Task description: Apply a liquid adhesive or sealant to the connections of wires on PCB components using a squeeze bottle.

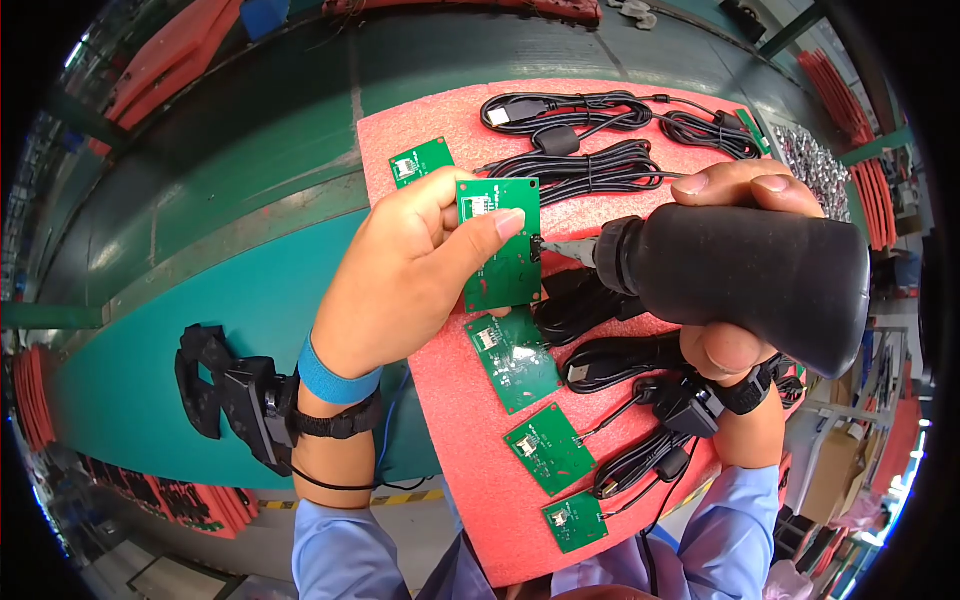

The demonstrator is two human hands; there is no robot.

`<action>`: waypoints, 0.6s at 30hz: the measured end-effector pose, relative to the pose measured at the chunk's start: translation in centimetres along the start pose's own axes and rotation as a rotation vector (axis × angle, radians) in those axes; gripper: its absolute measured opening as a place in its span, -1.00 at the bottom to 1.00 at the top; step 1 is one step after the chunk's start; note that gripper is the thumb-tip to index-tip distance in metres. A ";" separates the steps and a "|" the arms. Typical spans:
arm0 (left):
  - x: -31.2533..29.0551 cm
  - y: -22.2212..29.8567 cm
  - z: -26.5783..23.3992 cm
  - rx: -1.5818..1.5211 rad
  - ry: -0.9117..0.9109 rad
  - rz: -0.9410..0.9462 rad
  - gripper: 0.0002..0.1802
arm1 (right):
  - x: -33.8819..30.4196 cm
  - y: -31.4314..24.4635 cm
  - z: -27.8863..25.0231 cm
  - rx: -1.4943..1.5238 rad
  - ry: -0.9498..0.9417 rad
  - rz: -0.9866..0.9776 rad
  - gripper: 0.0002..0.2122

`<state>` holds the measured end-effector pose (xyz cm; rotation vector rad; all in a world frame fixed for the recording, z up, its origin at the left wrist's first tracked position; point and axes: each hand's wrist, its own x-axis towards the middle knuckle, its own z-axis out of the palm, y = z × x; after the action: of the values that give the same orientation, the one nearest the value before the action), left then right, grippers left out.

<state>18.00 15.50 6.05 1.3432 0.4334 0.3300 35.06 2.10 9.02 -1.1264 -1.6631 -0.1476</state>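
Observation:
My left hand (405, 265) pinches a green circuit board (503, 265) by its left part, thumb on the face, lifted over the pink foam sheet (440, 385). In my right hand (745, 190) is a black squeeze bottle (750, 270), tilted sideways with its pale nozzle (570, 250) pointing left. The nozzle's tip meets or nearly meets the small black part at the board's right edge; I cannot tell if they touch. Below lie another green board (515, 360), a third board (550, 448) and a smaller-looking one (575, 522), with black cables beside them.
Bundled black cables (590, 168) and a green board (420, 160) lie on the foam's far part. A teal mat (250, 270) covers the bench at left, beside a dark green conveyor-like surface (270, 130). Small metallic pieces (810, 165) are heaped at far right. Both wrists carry strapped black devices.

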 end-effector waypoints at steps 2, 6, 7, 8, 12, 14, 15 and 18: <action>0.0 -0.1 -0.1 0.017 -0.013 0.020 -0.79 | 0.1 0.0 -0.2 -0.002 -0.013 -0.004 -0.22; 0.0 -0.1 -0.1 0.024 -0.010 0.018 -0.78 | 0.1 -0.1 -0.1 -0.004 -0.034 -0.009 -0.22; 0.1 -0.2 -0.1 0.024 -0.010 0.017 -0.78 | 0.0 -0.1 -0.1 -0.002 -0.029 -0.005 -0.22; 0.1 -0.2 -0.1 0.024 -0.010 0.014 -0.78 | 0.0 -0.2 0.0 0.000 -0.024 -0.002 -0.22; 0.1 -0.1 0.0 0.001 -0.001 0.005 -0.80 | 0.0 -0.1 0.1 0.018 -0.011 0.005 -0.21; 0.1 -0.1 0.1 -0.048 0.021 -0.003 -0.84 | 0.0 -0.1 0.1 0.019 -0.018 0.002 -0.21; 0.0 -0.1 0.1 -0.048 0.023 -0.004 -0.84 | -0.1 -0.1 0.1 0.020 -0.024 0.000 -0.21; 0.0 -0.2 -0.2 -0.031 0.027 -0.022 -0.84 | -0.3 0.1 0.4 0.039 -0.016 0.003 -0.20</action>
<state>17.87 15.59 5.83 1.3042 0.4635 0.3357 34.81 2.20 8.58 -1.1034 -1.6722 -0.1046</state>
